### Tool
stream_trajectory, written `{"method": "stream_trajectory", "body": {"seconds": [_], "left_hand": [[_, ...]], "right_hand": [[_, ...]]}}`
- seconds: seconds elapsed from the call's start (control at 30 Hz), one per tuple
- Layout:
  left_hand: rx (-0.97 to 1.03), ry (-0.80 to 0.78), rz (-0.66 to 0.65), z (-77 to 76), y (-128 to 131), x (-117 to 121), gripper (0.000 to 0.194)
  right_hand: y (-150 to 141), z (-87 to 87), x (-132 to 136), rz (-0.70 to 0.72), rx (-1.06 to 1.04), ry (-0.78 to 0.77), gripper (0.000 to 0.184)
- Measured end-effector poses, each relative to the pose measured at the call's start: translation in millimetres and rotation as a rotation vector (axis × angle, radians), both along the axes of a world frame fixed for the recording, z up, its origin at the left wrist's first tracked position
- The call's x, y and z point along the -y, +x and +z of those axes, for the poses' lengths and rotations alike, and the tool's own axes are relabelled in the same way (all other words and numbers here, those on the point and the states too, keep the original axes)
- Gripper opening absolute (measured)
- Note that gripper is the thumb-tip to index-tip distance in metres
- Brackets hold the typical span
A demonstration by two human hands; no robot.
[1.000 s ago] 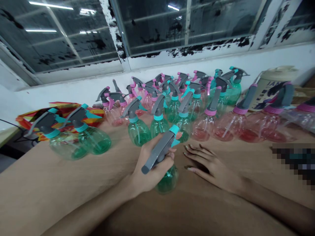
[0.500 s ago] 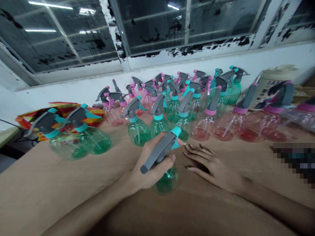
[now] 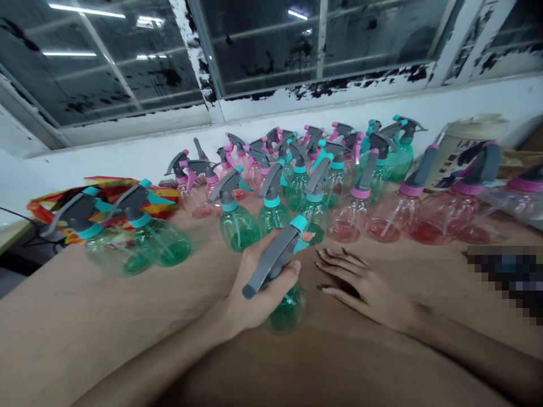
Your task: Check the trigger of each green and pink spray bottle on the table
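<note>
My left hand (image 3: 258,288) is wrapped round the neck of a green spray bottle (image 3: 286,311) with a grey trigger head and turquoise nozzle. The bottle is upright on the table (image 3: 127,322), its nozzle pointing away from me to the right. My thumb lies on the near side of the neck; the other fingers are partly hidden behind the head. To the right, my right hand (image 3: 360,282) rests palm down on the wood, fingers stretched out and holding nothing. Just beyond the left hand stands a row of green spray bottles (image 3: 240,226).
Pink spray bottles (image 3: 388,220) line the right side, with more crowded behind. Two green bottles (image 3: 163,243) stand at left before a red and yellow bag (image 3: 114,183). A cream container (image 3: 458,147) is at back right. A pixelated dark object (image 3: 509,277) lies at the right edge.
The spray bottle's head in my left hand has tilted or shifted very slightly to the left. My right hand stays nearly where it was.
</note>
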State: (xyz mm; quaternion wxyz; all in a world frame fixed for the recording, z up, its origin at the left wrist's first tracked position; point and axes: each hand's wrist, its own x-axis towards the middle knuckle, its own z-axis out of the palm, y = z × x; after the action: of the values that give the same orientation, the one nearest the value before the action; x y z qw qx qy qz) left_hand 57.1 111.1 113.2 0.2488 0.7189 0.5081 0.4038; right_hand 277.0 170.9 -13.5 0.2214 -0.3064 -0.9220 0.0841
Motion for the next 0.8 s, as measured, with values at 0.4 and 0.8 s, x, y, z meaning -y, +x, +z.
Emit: {"method": "stream_trajectory", "body": {"seconds": [0.4, 0.8], "left_hand": [[0.009, 0.038, 0.084, -4.4, 0.7, 1.3, 0.005], [0.015, -0.044, 0.072, -2.5, 0.4, 1.9, 0.011]], "right_hand": [[0.1, -0.6, -0.5, 0.005, -0.027, -0.009, 0.050], [-0.2, 0.0, 0.3, 0.001, -0.014, 0.008, 0.050]]}}
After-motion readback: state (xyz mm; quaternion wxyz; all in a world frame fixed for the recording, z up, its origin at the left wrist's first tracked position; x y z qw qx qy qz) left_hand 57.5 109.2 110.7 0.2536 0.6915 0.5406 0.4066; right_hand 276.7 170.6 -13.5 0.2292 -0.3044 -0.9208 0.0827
